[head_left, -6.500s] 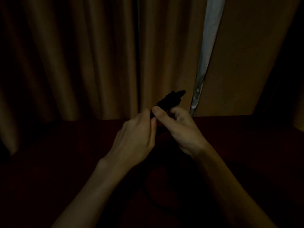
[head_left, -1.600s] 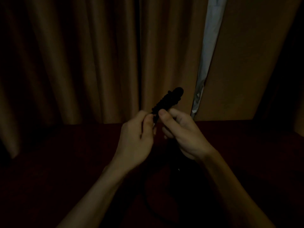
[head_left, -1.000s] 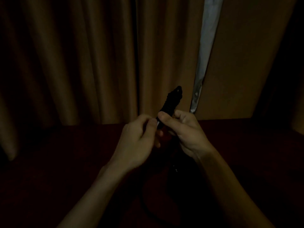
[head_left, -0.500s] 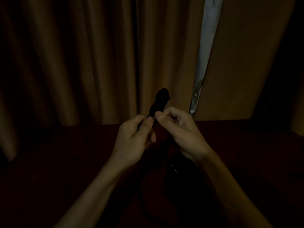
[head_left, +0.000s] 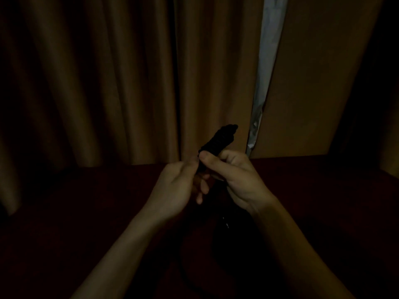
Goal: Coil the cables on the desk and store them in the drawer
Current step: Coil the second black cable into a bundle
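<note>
A black cable, wound into a tight bundle (head_left: 218,140), sticks up and to the right above my hands in the middle of the dim head view. My right hand (head_left: 237,180) grips the bundle's lower end between thumb and fingers. Close against it on the left, my left hand (head_left: 179,186) pinches the cable just below the bundle. A loose dark length of the same cable (head_left: 190,255) hangs down and curves over the dark red desk (head_left: 86,212); its end is lost in shadow. No drawer is in view.
Brown curtains (head_left: 108,83) hang right behind the desk. A narrow pale gap (head_left: 263,72) shows between them, right of centre. A flat brown panel (head_left: 319,83) stands at the back right. The room is very dark.
The bundle has tipped from pointing up-left back toward the upper right. My left fingers have shifted along the cable under it. Both hands stay in the same place above the desk.
</note>
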Demonstrator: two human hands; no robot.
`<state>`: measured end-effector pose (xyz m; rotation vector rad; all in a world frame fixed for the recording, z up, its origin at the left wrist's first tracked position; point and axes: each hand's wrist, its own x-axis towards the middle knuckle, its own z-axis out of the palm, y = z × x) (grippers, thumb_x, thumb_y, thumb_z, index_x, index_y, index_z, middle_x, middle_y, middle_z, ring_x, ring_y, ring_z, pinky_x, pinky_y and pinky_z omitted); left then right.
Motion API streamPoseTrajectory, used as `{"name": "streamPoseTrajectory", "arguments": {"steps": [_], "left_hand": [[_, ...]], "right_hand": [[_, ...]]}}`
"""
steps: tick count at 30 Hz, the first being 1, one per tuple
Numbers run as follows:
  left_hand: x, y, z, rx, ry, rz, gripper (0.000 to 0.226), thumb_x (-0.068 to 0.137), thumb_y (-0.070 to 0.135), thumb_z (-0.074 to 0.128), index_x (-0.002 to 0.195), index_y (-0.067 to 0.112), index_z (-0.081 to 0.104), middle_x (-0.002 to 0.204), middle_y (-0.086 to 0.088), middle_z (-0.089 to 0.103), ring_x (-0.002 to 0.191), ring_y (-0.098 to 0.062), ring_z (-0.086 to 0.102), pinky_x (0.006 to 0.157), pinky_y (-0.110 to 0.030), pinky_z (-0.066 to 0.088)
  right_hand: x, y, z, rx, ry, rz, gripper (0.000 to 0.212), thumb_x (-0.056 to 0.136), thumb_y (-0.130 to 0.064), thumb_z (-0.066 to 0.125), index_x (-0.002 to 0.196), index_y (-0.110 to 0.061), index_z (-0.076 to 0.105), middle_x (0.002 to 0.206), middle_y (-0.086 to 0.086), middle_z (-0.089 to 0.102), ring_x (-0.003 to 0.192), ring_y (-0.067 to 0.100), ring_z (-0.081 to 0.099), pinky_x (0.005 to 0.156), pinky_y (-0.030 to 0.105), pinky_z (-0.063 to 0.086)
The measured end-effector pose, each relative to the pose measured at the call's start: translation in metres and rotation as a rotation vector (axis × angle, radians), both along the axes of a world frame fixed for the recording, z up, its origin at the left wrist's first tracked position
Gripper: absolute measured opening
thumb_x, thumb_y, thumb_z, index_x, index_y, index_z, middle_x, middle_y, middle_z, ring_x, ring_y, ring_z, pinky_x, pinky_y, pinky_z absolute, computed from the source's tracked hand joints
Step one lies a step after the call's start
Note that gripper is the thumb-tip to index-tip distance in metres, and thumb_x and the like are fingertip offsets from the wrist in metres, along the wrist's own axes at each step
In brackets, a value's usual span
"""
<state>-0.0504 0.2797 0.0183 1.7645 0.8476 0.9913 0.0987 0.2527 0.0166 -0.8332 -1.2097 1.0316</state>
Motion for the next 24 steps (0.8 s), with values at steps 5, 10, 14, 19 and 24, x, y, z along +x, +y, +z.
{"name": "streamPoseTrajectory", "arguments": {"steps": [5,10,14,19,24], "left_hand": [[-0.009,0.010,-0.009,0.629,0.161,0.200,0.017,0.098,0.031,0.060,0.112,0.021,0.062,0.082,0.015,0.067,0.075,-0.001,0.067,0.061,-0.020,0.052],[-0.009,0.015,-0.020,0.959,0.298,0.277,0.037,0.095,0.042,0.056,0.115,0.011,0.061,0.089,0.000,0.066,0.068,-0.019,0.064,0.050,-0.038,0.053],[-0.006,0.017,-0.021,0.984,0.222,0.279,0.027,0.099,0.028,0.050,0.114,0.008,0.061,0.082,0.003,0.065,0.061,-0.010,0.058,0.049,-0.026,0.047],[0.002,0.006,-0.004,0.166,-0.248,0.063,0.021,0.103,0.016,0.056,0.087,0.010,0.068,0.067,-0.003,0.064,0.049,-0.011,0.050,0.045,-0.024,0.038],[-0.006,-0.004,0.015,-0.590,-0.497,-0.373,0.018,0.089,0.023,0.054,0.095,0.012,0.066,0.062,-0.002,0.050,0.039,-0.002,0.032,0.045,-0.016,0.014]], "right_hand": [[-0.001,0.004,-0.001,-0.039,-0.048,-0.191,0.025,0.085,-0.037,0.079,0.074,-0.017,0.071,0.086,0.017,0.066,0.079,0.025,0.060,0.072,0.030,0.047],[-0.009,0.002,-0.002,-0.039,0.006,-0.149,0.022,0.093,-0.022,0.072,0.075,-0.009,0.070,0.079,0.013,0.073,0.071,0.019,0.070,0.065,0.027,0.056],[-0.011,0.002,0.001,0.025,-0.025,-0.152,0.021,0.094,-0.021,0.071,0.073,-0.017,0.074,0.073,0.002,0.070,0.069,0.009,0.068,0.064,0.021,0.052],[0.003,-0.003,0.005,0.097,-0.089,-0.048,0.030,0.094,-0.024,0.067,0.110,0.001,0.071,0.096,0.021,0.069,0.085,0.023,0.067,0.080,0.031,0.056],[0.009,-0.009,0.008,0.003,-0.028,0.124,0.043,0.085,-0.031,0.073,0.119,-0.005,0.069,0.097,0.007,0.075,0.085,0.015,0.071,0.078,0.023,0.056]]}}
